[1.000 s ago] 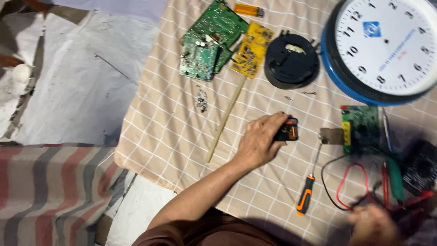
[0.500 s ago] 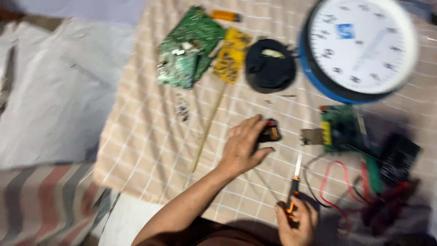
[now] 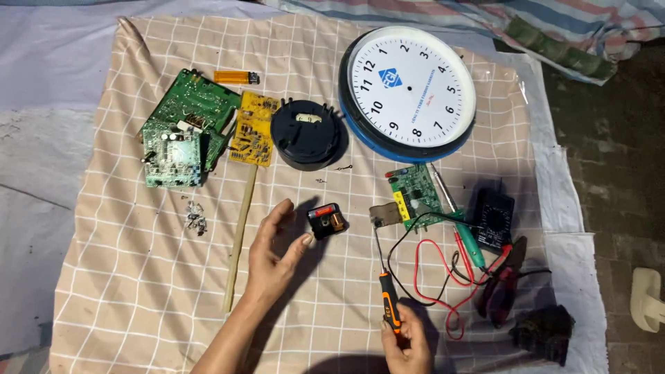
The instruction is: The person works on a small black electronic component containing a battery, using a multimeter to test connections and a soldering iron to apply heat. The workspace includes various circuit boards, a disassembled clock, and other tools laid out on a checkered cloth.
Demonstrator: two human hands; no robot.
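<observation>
My left hand (image 3: 274,255) is open on the checked cloth (image 3: 138,277), its thumb tip just beside a small black clock movement (image 3: 326,221) with a copper coil and red mark. My right hand (image 3: 404,343) grips the orange-and-black handle of a screwdriver (image 3: 385,284), whose thin shaft points up toward a small green circuit board (image 3: 415,197) with a yellow connector. A round white wall clock (image 3: 409,90) with a blue rim lies face up at the top right.
Green circuit boards (image 3: 181,135) and a yellow board (image 3: 253,129) lie top left beside an orange lighter (image 3: 236,77). A black round housing (image 3: 305,134), a wooden stick (image 3: 240,235), small screws (image 3: 194,216), a multimeter (image 3: 493,218) with red and black leads, and pliers (image 3: 504,280) surround the hands.
My left hand has let go of the black movement and opened beside it. My right hand now holds the screwdriver handle. The camera view has shifted and steadied.
</observation>
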